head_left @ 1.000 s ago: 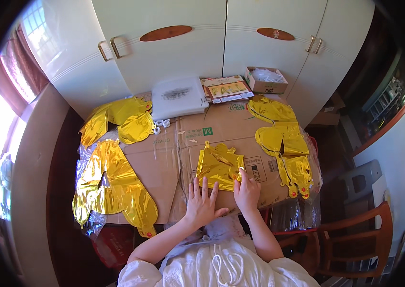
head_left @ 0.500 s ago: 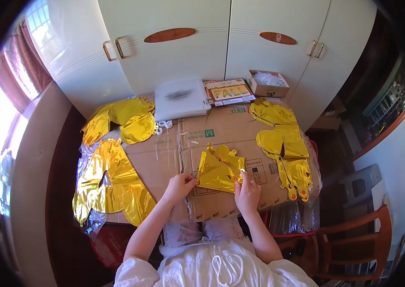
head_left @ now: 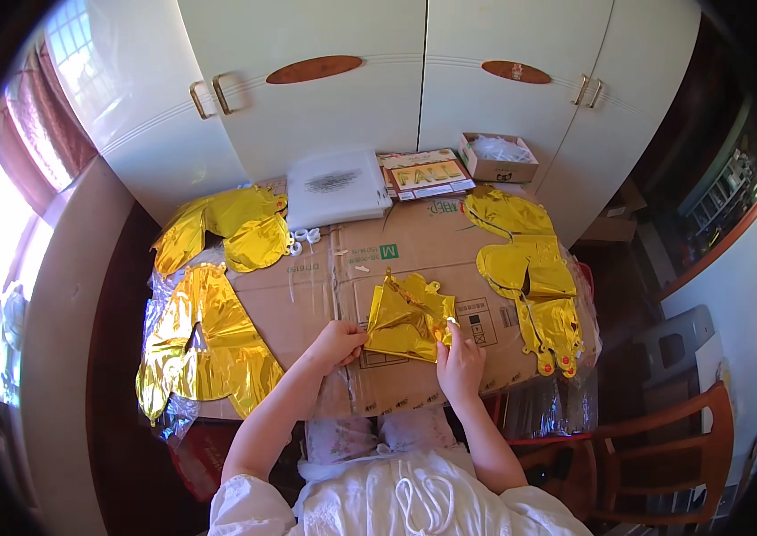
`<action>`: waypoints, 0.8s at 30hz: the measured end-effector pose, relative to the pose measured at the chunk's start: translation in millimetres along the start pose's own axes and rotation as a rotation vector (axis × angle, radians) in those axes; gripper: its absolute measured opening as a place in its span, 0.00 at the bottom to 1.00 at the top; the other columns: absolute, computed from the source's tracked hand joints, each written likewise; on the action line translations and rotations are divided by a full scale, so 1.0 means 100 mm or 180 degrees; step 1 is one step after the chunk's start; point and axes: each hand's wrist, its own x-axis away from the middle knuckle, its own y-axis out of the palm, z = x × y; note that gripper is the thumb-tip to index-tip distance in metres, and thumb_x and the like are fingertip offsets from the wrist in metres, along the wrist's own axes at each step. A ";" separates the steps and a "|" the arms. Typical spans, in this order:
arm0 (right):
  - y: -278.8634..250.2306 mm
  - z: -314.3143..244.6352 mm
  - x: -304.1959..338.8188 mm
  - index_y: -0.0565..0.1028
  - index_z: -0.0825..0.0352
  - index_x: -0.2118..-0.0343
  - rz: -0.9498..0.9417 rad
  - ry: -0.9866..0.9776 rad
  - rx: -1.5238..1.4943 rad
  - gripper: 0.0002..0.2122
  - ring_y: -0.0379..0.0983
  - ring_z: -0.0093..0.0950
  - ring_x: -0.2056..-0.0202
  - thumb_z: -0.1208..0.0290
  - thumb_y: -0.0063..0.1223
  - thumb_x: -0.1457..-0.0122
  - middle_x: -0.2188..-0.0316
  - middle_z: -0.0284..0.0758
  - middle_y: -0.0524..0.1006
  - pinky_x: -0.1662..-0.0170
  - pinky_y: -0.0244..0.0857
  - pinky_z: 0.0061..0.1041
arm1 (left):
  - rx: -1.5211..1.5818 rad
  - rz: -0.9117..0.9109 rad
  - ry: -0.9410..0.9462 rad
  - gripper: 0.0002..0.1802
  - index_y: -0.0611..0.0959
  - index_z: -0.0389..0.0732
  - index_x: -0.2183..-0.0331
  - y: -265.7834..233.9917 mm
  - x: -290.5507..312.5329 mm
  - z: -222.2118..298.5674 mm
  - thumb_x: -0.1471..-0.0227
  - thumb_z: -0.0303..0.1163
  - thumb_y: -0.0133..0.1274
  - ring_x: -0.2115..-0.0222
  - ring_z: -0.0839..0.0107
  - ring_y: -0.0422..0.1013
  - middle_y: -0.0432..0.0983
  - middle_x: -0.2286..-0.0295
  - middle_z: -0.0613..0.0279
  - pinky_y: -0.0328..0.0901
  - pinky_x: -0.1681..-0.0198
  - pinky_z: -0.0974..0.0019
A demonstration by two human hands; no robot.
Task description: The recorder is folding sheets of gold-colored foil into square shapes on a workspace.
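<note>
Left hand (head_left: 339, 345) has the folded gold balloon (head_left: 407, 326) pinched at its left edge and the right hand (head_left: 462, 359) has fingers closed on its right edge, so it's right between them, probably to keep the slippery foil flat on the cardboard (head_left: 302, 308). Other foil balloons (head_left: 209, 353) lie out past both hands, seemingly parked clear of the elbows, with a small box (head_left: 499, 170) beyond the right hand.

Ahead of you, flat card packet (head_left: 416, 160): big gold capitals (head_left: 428, 174) across its face. Cardboard sheet (head_left: 294, 308) before you: green square mark (head_left: 388, 251) with pale letter, green characters (head_left: 444, 207) far side, black-lined symbol panel (head_left: 477, 319) right of centre.
</note>
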 end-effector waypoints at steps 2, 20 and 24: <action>-0.01 -0.01 0.00 0.69 0.65 0.48 0.0020 -0.0023 0.0008 0.21 0.71 0.32 0.70 0.68 0.56 0.44 0.74 0.34 0.76 0.64 0.61 0.36 | -0.0012 0.0032 0.0013 0.07 0.79 0.34 0.72 0.00 -0.03 -0.02 0.46 0.28 0.54 0.91 0.80 0.58 0.69 0.85 0.66 0.49 0.89 0.73; -0.02 -0.01 0.00 0.71 0.62 0.49 -0.0044 -0.0064 0.0076 0.20 0.71 0.32 0.69 0.70 0.57 0.46 0.72 0.33 0.77 0.64 0.60 0.36 | -0.0597 0.0382 0.0266 0.11 0.80 0.33 0.75 0.09 -0.14 0.02 0.48 0.31 0.57 0.89 0.81 0.58 0.67 0.86 0.69 0.50 0.86 0.72; -0.02 -0.03 -0.01 0.71 0.62 0.49 -0.0033 -0.0081 0.0086 0.20 0.71 0.32 0.69 0.70 0.57 0.46 0.72 0.33 0.77 0.63 0.60 0.36 | -0.0828 0.0382 0.0456 0.09 0.81 0.33 0.74 0.02 -0.19 -0.03 0.49 0.30 0.58 0.88 0.80 0.59 0.68 0.86 0.68 0.52 0.85 0.70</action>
